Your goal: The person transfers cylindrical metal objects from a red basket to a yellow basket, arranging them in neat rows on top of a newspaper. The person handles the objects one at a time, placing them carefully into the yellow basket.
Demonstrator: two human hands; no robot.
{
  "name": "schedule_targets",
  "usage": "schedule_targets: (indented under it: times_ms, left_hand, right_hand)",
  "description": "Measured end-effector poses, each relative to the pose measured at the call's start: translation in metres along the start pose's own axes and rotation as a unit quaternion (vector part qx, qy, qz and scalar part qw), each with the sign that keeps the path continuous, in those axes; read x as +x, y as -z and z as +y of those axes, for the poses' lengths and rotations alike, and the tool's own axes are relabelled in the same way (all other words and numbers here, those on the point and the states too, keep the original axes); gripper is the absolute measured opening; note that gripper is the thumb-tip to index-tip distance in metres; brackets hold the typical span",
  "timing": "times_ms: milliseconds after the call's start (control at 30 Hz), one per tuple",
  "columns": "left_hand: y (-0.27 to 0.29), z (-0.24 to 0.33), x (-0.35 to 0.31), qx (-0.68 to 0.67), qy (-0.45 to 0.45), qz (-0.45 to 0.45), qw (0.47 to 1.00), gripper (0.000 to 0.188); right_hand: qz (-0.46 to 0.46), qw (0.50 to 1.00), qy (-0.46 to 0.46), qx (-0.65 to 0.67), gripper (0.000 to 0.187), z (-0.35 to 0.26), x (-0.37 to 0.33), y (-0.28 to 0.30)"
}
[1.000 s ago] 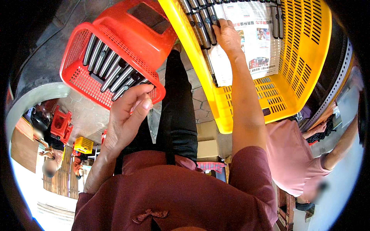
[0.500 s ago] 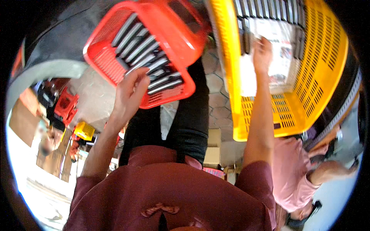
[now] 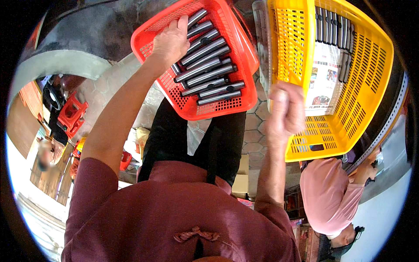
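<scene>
My left hand (image 3: 171,42) reaches into the far left part of a red plastic basket (image 3: 145,43). Its fingers are bent among the dark-ended metal tubes (image 3: 205,70), beside the farthest tube; whatever they grip is hidden under the hand. Several such tubes lie side by side, slanting across the basket floor. My right hand (image 3: 286,107), somewhat blurred, is closed in front of the left wall of a yellow plastic basket (image 3: 366,102). Nothing sticks out of that fist, and its inside cannot be seen. More tubes (image 3: 334,28) stand in rows in the yellow basket, by a printed paper sheet (image 3: 325,76).
On the right, a person in a pink shirt (image 3: 325,192) is at work. Red plastic stools (image 3: 72,114) stand at the left on the grey floor. Hexagonal paving (image 3: 253,124) runs between the baskets, and a cardboard box (image 3: 240,181) is by my legs.
My right hand has come out of the yellow basket toward me. My left hand has moved from the red basket's near edge to its far left. Both baskets now appear farther right.
</scene>
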State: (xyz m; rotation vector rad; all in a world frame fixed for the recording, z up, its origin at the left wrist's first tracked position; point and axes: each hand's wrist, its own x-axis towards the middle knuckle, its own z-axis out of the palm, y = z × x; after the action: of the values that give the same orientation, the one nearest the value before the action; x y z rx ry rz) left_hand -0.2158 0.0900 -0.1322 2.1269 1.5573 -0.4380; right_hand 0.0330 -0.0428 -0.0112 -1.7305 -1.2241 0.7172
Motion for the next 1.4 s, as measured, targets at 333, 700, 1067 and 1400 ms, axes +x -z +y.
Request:
schedule_targets:
  times_ms: [333, 700, 1067, 1400]
  left_hand:
    - [0.021, -0.046, -0.006, -0.483, 0.031, -0.201, 0.852, 0.042]
    - [0.117, 0.026, -0.092, -0.722, 0.112, -0.486, 0.48, 0.046]
    - [0.11, 0.082, -0.095, -0.738, 0.16, -0.286, 0.589, 0.025]
    - [0.082, 0.129, -0.103, -0.69, 0.228, -0.243, 0.643, 0.023]
  right_hand:
    - [-0.112, 0.986, 0.108, -0.053, 0.033, -0.007, -0.011, -0.097]
    - [-0.225, 0.903, 0.333, -0.154, 0.038, -0.023, 0.025, -0.045]
    - [-0.004, 0.969, -0.235, -0.08, 0.034, 0.032, 0.015, 0.111]
    - [-0.253, 0.79, -0.033, -0.557, 0.031, 0.257, 0.051, 0.148]
